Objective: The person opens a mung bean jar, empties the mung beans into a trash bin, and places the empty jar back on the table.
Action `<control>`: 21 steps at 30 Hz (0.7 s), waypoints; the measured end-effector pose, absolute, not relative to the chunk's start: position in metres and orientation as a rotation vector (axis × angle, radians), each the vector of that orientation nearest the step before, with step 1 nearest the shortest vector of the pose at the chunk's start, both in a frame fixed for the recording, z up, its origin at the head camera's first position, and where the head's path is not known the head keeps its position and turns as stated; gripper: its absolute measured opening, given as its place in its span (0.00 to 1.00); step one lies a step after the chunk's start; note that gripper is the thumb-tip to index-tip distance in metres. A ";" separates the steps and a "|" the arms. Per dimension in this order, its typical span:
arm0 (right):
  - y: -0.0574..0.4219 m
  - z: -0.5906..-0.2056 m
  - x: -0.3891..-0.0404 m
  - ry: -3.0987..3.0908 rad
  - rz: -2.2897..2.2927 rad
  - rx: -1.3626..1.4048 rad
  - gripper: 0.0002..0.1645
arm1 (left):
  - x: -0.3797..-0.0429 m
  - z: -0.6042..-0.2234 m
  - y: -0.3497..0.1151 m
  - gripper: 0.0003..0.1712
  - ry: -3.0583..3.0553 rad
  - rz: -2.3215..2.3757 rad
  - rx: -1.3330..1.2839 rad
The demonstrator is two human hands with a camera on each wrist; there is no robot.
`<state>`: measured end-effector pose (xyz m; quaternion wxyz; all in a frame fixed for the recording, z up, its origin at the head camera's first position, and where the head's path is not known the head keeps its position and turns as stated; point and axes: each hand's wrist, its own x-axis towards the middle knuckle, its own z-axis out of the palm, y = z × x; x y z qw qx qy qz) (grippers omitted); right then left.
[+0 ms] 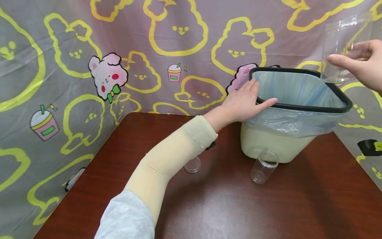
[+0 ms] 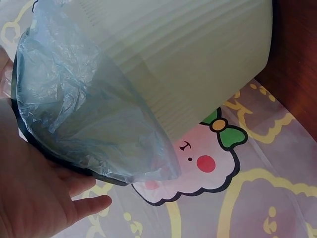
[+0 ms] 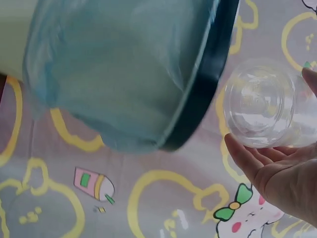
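Note:
A cream trash bin (image 1: 265, 141) with a black rim (image 1: 301, 108) stands on the table, lined with a pale blue plastic bag (image 1: 293, 122). My left hand (image 1: 241, 101) rests at the rim's left side, fingers straight and thumb spread; the left wrist view shows this hand (image 2: 37, 191) against the rim. Beyond the bin's right side, my right hand (image 1: 365, 66) grips a large clear plastic jar (image 1: 335, 44) held up in the air. In the right wrist view the jar's round end (image 3: 260, 106) faces the camera, apart from the rim, with fingers and thumb around its side.
A small clear jar (image 1: 262, 169) stands uncapped on the brown table (image 1: 215, 205) before the bin. Left of it lies a clear round lid (image 1: 192, 165), close to my left forearm. Patterned cloth (image 1: 182, 43) hangs behind the table. A black and yellow object (image 1: 370, 147) sits at the right edge.

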<state>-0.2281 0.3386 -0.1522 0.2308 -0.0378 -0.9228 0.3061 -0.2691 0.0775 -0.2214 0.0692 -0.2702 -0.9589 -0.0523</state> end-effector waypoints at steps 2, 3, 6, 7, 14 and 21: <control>0.339 -0.156 -0.229 -2.511 0.922 -0.077 0.44 | -0.270 -0.221 0.078 0.55 -2.894 -0.144 -0.812; 0.339 -0.158 -0.229 -2.496 0.964 -0.061 0.43 | -0.270 -0.221 0.078 0.55 -2.897 -0.136 -0.811; 0.336 -0.165 -0.229 -2.459 1.033 -0.047 0.42 | -0.270 -0.220 0.077 0.55 -2.908 -0.124 -0.812; 0.334 -0.167 -0.228 -2.447 1.054 -0.036 0.41 | -0.270 -0.220 0.077 0.55 -2.907 -0.120 -0.815; 0.316 -0.176 -0.218 -2.398 1.157 0.008 0.37 | -0.269 -0.219 0.069 0.53 -2.883 -0.146 -0.826; 0.298 -0.180 -0.209 -2.320 1.318 0.151 0.30 | -0.270 -0.221 0.053 0.54 -2.880 -0.130 -0.845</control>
